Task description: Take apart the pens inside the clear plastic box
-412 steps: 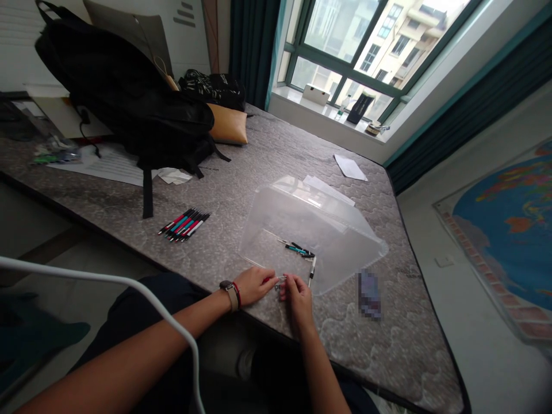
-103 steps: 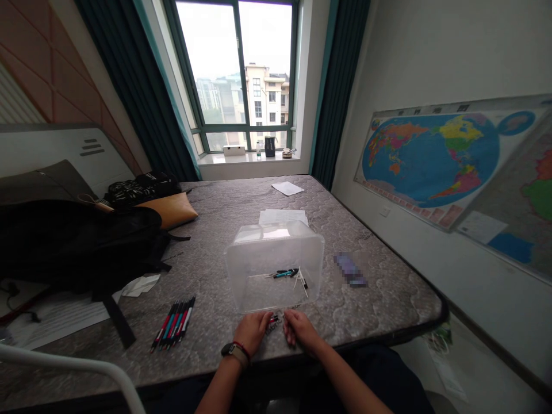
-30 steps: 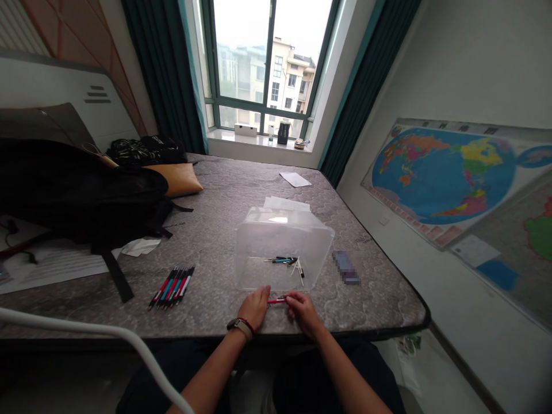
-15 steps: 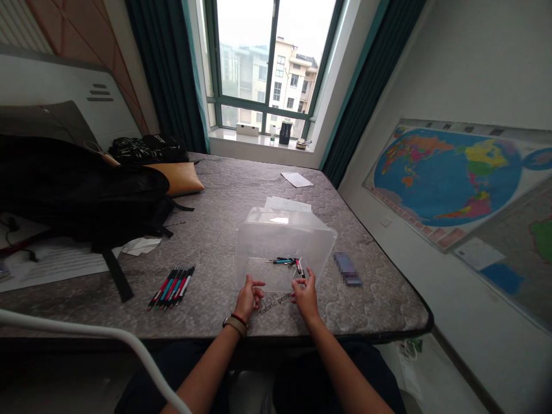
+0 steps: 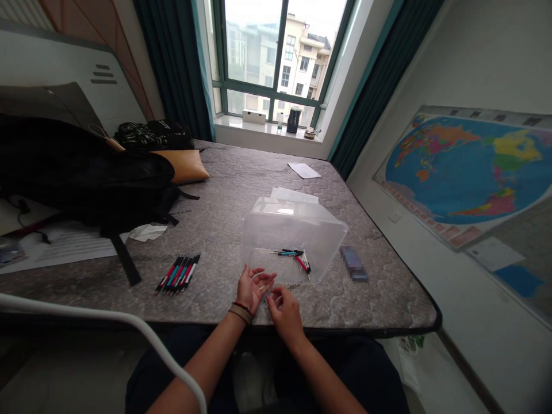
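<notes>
My left hand (image 5: 253, 286) rests palm up at the near edge of the grey mattress (image 5: 241, 190), fingers spread. My right hand (image 5: 282, 307) is beside it with fingers curled in a pinch over the left palm; what it pinches is too small to make out. Just beyond both hands stands a clear plastic box (image 5: 302, 210). Several pens (image 5: 295, 257) lie inside it, a red one among them. A row of several red, teal and black pens (image 5: 179, 273) lies on the mattress to the left of my hands.
A black backpack (image 5: 86, 178) and a tan pouch (image 5: 185, 165) sit at the left, with white papers (image 5: 60, 247) under the strap. More paper sheets (image 5: 304, 170) lie behind the box. A small blurred item (image 5: 353, 264) lies right of it. A white tube (image 5: 107, 316) crosses the near left.
A second ago both hands held a red pen; my right hand then reached into the box. The red pen now lies in the box and both hands have drawn back.
</notes>
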`<state>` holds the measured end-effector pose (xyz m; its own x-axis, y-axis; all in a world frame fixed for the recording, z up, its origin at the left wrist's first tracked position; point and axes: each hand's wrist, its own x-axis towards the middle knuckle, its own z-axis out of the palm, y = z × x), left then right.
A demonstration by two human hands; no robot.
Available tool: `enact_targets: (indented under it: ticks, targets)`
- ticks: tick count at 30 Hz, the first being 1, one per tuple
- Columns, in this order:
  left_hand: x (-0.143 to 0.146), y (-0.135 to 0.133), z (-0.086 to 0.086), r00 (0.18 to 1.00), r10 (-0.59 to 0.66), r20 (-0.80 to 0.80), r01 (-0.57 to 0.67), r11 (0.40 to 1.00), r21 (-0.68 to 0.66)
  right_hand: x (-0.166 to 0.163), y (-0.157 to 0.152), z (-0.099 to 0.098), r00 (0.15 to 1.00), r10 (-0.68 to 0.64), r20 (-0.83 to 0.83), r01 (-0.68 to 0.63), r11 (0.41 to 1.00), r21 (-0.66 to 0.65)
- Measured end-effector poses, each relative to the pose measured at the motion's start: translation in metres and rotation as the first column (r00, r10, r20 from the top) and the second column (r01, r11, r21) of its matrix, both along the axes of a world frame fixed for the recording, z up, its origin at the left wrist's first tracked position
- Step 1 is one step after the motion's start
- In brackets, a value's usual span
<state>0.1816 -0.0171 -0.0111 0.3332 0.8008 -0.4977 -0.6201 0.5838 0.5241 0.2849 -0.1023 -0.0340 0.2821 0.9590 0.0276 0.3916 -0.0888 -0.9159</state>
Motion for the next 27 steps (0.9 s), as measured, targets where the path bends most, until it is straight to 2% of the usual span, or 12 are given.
enact_targets:
  ticks: [2,5,8,11,16,18,20,22,24,25,27]
  targets:
    - [0.002,0.0,-0.004,0.997,-0.025,-0.075,0.023,0.999,-0.033,-0.005,0.0,0.008,0.967,0.029,0.254,-0.053,0.995,0.085]
    - [0.007,-0.001,-0.016,0.966,-0.086,-0.243,0.083,0.996,-0.023,-0.005,0.002,0.012,0.887,0.125,0.444,-0.157,0.987,0.037]
    - [0.013,-0.002,-0.029,0.917,-0.128,-0.378,0.163,0.985,0.061,0.0,0.006,0.008,0.823,0.224,0.522,-0.226,0.972,-0.061]
    - [0.017,-0.004,-0.04,0.886,-0.159,-0.436,0.247,0.957,0.153,0.007,0.007,0.004,0.76,0.334,0.558,-0.307,0.941,-0.145]
    - [0.022,-0.006,-0.043,0.848,-0.189,-0.496,0.329,0.92,0.213,0.02,0.009,0.006,0.713,0.432,0.552,-0.401,0.897,-0.183]
    - [0.022,-0.005,-0.038,0.828,-0.197,-0.526,0.353,0.911,0.215,0.032,0.013,0.012,0.725,0.41,0.554,-0.376,0.909,-0.181]
    - [0.022,-0.004,-0.033,0.803,-0.191,-0.564,0.366,0.905,0.215,0.049,0.021,0.02,0.767,0.312,0.56,-0.274,0.949,-0.153]
    - [0.021,-0.003,-0.029,0.79,-0.18,-0.586,0.366,0.905,0.216,0.067,0.03,0.029,0.825,0.107,0.556,-0.089,0.994,-0.061]
    - [0.022,-0.003,-0.029,0.777,-0.191,-0.6,0.387,0.896,0.216,0.082,0.036,0.033,0.842,-0.096,0.53,0.086,0.995,0.043]
    - [0.022,-0.003,-0.03,0.768,-0.201,-0.608,0.407,0.886,0.221,0.086,0.037,0.033,0.839,-0.119,0.532,0.108,0.993,0.053]
    - [0.023,-0.004,-0.033,0.732,-0.202,-0.651,0.459,0.852,0.252,0.086,0.033,0.025,0.819,-0.014,0.574,0.03,0.999,-0.018]
